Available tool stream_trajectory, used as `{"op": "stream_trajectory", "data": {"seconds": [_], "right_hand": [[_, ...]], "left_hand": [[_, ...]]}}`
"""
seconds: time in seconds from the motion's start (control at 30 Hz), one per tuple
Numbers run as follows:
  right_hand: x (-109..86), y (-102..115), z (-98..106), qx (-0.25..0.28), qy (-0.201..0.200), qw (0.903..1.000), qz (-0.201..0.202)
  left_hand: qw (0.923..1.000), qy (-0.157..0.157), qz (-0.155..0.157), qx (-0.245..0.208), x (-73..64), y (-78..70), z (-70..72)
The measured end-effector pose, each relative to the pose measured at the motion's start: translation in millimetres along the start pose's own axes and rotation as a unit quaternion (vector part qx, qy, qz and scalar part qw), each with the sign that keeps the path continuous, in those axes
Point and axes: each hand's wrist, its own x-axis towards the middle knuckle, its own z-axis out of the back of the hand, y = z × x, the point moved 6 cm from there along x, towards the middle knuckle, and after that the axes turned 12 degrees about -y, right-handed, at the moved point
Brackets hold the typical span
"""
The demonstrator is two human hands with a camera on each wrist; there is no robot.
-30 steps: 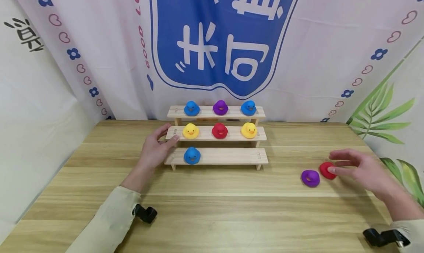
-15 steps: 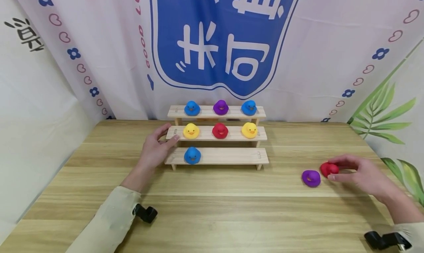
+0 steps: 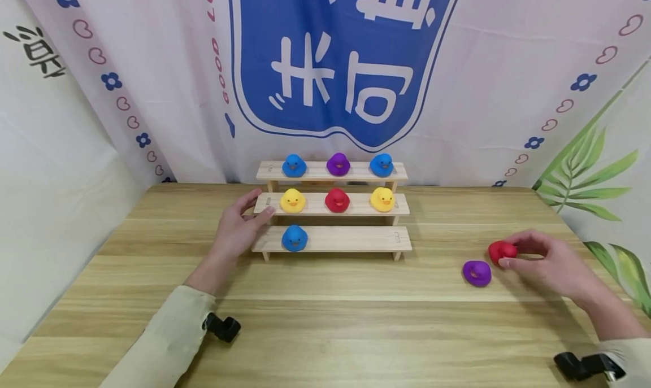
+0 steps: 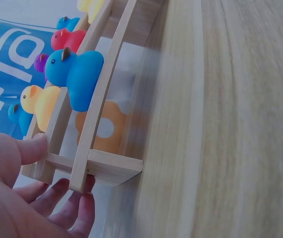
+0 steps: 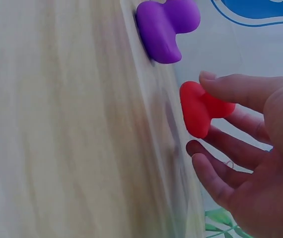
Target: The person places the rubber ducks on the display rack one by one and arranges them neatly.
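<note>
On the right of the table, my right hand [image 3: 551, 264] pinches a red rubber duck [image 3: 502, 253] between thumb and fingers; the right wrist view shows the red duck [image 5: 201, 108] lifted off the wood. A purple rubber duck [image 3: 477, 273] sits just beside it. My left hand [image 3: 239, 225] grips the left end of a three-step wooden stand [image 3: 351, 240], thumb on the middle step and fingers beneath. A blue duck [image 3: 295, 239] stands at the left of the lowest step. The middle step bears a yellow duck [image 3: 293, 201], a red duck [image 3: 337, 200] and another yellow duck [image 3: 382, 200].
Along the top step are a blue duck [image 3: 294, 166], a purple duck [image 3: 338, 165] and a second blue duck [image 3: 381, 165]. A printed curtain [image 3: 473, 94] hangs behind the wooden table [image 3: 325, 331]. An orange flower-shaped thing [image 4: 112, 130] shows behind the stand in the left wrist view.
My right hand has closed its thumb and fingers on the red duck and raised it slightly from the table. The left hand has stayed at the stand.
</note>
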Motion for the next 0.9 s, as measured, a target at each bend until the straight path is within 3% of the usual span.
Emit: {"op": "stream_trajectory", "data": {"seconds": [0.43,0.9], "right_hand": [[7.2,33.4,1.7,0.036,-0.03,0.9989,0.007],[15.5,70.4,-12.9,0.076,-0.043,0.9955,0.038]], "left_hand": [[1.0,0.002,-0.001,-0.003,-0.9,-0.8,0.1],[1.0,0.002,0.002,-0.005,-1.8,-1.4,-0.8]]}}
